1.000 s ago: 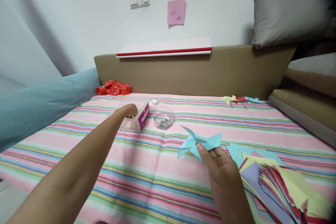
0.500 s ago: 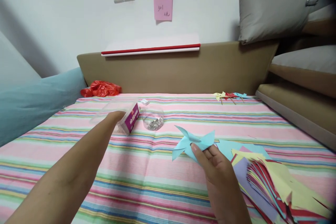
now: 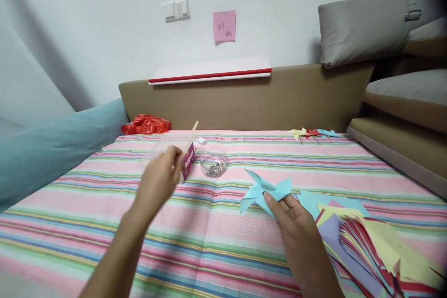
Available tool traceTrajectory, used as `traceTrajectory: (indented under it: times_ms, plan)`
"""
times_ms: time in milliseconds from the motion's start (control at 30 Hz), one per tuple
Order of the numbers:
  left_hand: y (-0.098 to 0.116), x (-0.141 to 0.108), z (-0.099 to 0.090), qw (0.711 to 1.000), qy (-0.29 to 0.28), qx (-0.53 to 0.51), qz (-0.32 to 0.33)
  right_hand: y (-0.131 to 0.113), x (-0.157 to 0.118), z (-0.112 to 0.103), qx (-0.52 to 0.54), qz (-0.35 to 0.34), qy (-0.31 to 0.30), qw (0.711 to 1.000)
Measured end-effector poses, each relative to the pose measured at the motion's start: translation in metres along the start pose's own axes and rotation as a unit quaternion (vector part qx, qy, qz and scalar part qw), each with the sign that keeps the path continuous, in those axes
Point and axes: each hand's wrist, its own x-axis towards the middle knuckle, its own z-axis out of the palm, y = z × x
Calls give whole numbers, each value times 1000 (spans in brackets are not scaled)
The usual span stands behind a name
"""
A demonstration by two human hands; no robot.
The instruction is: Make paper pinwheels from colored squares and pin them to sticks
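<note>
A thin wooden stick rises from my left hand, whose fingers are closed around its lower end. Behind that hand stands a clear plastic box with a purple label, partly covered by my fingers. My right hand pinches a light blue paper pinwheel near its centre, thumb on top. Between the hands and farther back sits a round clear container with small silvery pieces inside, which are too small to name.
Sheets of coloured paper lie piled at the right on the striped cloth. Several finished pinwheels on sticks rest at the back right. A red plastic bag and a small white box are farther back.
My left hand has come out of the clear box and now holds a wooden stick. My right hand still pinches the blue pinwheel. The camera view has shifted slightly.
</note>
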Motion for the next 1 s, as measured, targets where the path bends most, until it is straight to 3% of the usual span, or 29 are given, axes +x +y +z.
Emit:
traceTrajectory:
  times_ms: [67,133,300,533,633,800,1000]
  plan:
    - [19,-40,14,980,-24,-193,44,-1,-1,1,26,9,-26,999]
    - [35,-69,32,948,-65,-308,45,-3,-2,0,57,13,-60,996]
    - [54,-99,66,900,-114,-417,53,-12,-7,-4,128,0,-96,987]
    - [54,-111,79,876,-136,-460,54,-13,-8,-2,100,-60,-141,983]
    - [53,-112,81,878,-119,-459,68,-10,-9,0,28,-132,-157,978]
    - [49,-113,84,889,-102,-437,91,-11,-18,7,-61,-269,-183,944]
    - [42,-116,90,902,-87,-412,92,-18,-30,14,-98,-323,-165,927]
